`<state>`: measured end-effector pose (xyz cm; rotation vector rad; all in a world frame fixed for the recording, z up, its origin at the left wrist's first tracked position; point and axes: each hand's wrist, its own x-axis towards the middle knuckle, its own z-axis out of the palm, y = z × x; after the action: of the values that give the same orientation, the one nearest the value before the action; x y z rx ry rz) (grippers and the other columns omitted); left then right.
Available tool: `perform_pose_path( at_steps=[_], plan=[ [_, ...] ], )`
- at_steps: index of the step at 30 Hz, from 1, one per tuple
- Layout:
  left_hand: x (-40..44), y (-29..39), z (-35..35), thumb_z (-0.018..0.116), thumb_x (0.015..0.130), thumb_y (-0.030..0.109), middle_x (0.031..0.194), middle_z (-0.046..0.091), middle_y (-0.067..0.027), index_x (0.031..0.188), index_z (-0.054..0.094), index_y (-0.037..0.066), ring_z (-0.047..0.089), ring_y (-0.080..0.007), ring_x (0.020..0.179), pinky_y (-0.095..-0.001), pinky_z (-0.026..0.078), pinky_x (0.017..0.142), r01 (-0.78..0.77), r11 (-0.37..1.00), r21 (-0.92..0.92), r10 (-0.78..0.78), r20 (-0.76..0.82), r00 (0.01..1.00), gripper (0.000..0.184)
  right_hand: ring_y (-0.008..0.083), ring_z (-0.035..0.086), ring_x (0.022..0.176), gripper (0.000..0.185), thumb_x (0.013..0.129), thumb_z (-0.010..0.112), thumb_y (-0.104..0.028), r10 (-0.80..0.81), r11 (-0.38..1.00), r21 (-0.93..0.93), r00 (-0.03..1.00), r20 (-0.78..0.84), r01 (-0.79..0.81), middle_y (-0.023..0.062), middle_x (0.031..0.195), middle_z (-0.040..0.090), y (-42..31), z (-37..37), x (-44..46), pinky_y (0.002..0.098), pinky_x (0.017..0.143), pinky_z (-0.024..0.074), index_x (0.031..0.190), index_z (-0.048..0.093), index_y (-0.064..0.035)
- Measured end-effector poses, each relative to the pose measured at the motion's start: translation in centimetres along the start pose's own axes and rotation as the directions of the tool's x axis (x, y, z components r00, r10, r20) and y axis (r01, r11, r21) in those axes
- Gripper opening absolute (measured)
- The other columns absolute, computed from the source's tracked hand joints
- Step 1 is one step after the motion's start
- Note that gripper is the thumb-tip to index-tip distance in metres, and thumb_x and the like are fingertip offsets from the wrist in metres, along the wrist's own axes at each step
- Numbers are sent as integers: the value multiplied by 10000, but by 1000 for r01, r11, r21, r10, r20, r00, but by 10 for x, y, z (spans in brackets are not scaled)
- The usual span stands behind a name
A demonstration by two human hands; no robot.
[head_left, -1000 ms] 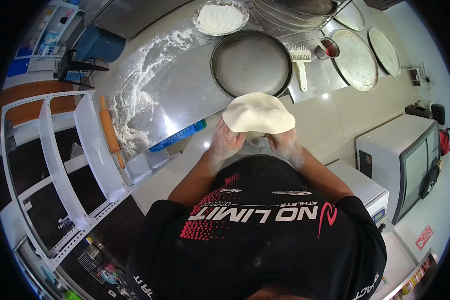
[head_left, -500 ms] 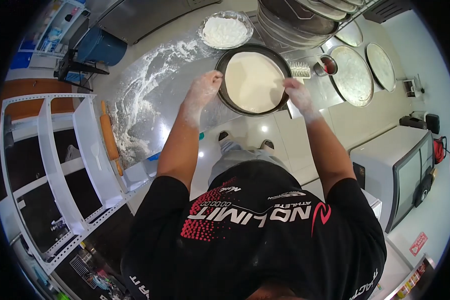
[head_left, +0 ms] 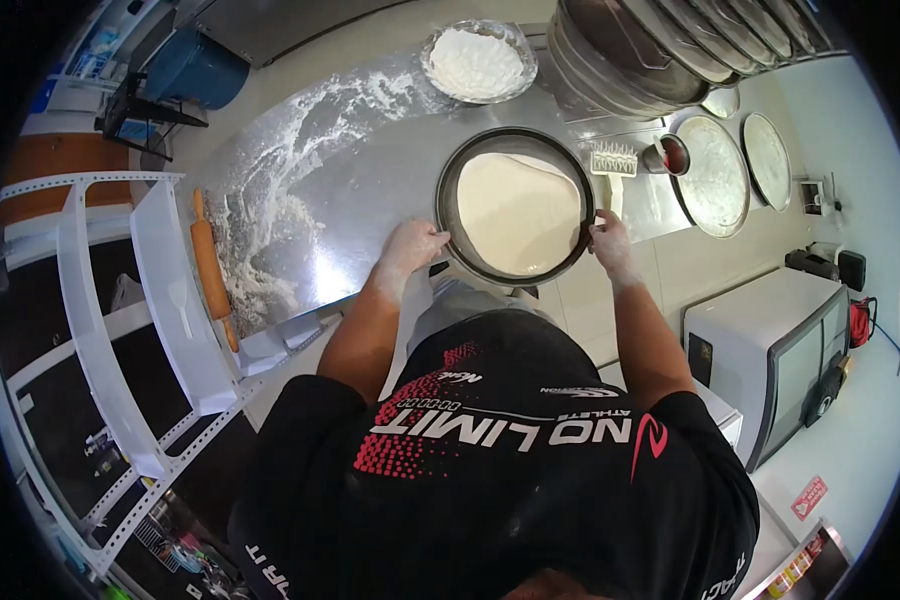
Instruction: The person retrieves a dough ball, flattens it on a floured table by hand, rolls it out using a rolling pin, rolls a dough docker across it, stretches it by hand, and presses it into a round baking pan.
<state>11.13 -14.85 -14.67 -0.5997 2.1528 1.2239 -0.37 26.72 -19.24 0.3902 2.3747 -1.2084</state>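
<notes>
A round dark pan [head_left: 450, 165] is held over the table's near edge, between my hands. Inside it lies a flat, pale sheet of dough [head_left: 518, 215]; a strip of the pan's floor shows along the far side. At the left rim my left hand [head_left: 415, 246] is closed, thumb and fingers pinching the edge. The right rim is gripped by my right hand [head_left: 611, 246], also closed. Both hands and wrists are dusted with flour. Just beyond my right hand is a white spiked dough docker [head_left: 614, 162] with its handle towards me.
Flour is scattered over the steel table [head_left: 370, 170]. A bowl of flour [head_left: 478, 62] stands at the back, beside stacked pans [head_left: 620, 60]. A rolling pin [head_left: 210, 268] lies at the left edge. To the right are a small metal cup [head_left: 667, 154] and round trays [head_left: 712, 175].
The pan, held in both hands, has come closer to my body. The dough has shifted towards the pan's near side, baring more of the far floor. The head view has shifted slightly.
</notes>
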Motion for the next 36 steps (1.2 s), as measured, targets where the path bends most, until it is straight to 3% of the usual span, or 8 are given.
perform_pose_path(
  at_steps=[6,10,14,21,23,25,32,36],
  plan=[
    [-26,-3,-11,658,906,332,656,666,-113,790,703,14,615,-331,586,-419,510,600,-112,987,-117,81,-245,966,341,273,664,801,259,948,657,-104,48,977,201,995,85,-64,121,937,704,-41,4,-41,363,727,554,1184,675,2],
    [-10,-7,-20,648,917,301,640,643,-73,788,673,22,599,-283,571,-404,491,591,-220,880,420,385,-362,849,308,216,648,783,214,944,706,-130,-617,746,-477,753,-230,465,82,941,696,-74,13,-46,336,710,537,1110,722,4],
    [-38,51,-49,658,906,227,677,654,-77,808,665,30,603,-280,594,-423,483,599,-146,860,488,381,-426,821,220,161,639,850,234,966,698,-136,-424,904,-33,904,49,426,61,1047,718,-154,39,-56,290,761,512,1158,728,-5],
    [-87,124,-31,618,837,-15,900,726,-94,969,726,49,624,-267,795,-392,511,768,-616,781,108,585,-474,659,183,186,675,1036,441,1020,649,-147,-383,503,666,548,744,-551,105,1262,696,-233,168,-58,271,877,496,1450,570,-93],
    [-86,102,-50,582,781,-54,1218,730,-106,1132,737,32,641,-276,1182,-367,476,1036,-633,693,346,714,-447,539,393,173,665,1041,432,1016,644,-164,-354,605,639,558,750,-475,105,1253,696,-237,173,-36,267,849,499,1433,580,-73],
    [-112,51,-64,606,833,-3,1406,661,-121,1223,722,17,527,-301,1406,-380,410,1166,407,200,891,649,-432,626,407,160,655,1047,427,1011,640,-181,-312,694,602,588,746,-395,105,1244,695,-231,171,-25,264,821,502,1415,591,-53],
    [-152,74,-64,642,1013,270,1483,611,-119,1590,404,64,683,-286,1125,-402,545,979,289,893,-346,-445,-573,688,657,230,690,887,351,909,647,-171,-434,899,153,789,436,410,88,1041,744,-196,73,21,291,781,529,1213,689,-1],
    [-95,75,-10,686,972,281,1375,667,-131,1392,646,86,691,-310,980,-374,551,875,131,991,29,-82,-647,758,464,294,674,897,334,891,650,-221,-601,687,-142,668,438,712,103,985,720,-178,70,31,350,809,536,1159,708,-31]
  ],
)
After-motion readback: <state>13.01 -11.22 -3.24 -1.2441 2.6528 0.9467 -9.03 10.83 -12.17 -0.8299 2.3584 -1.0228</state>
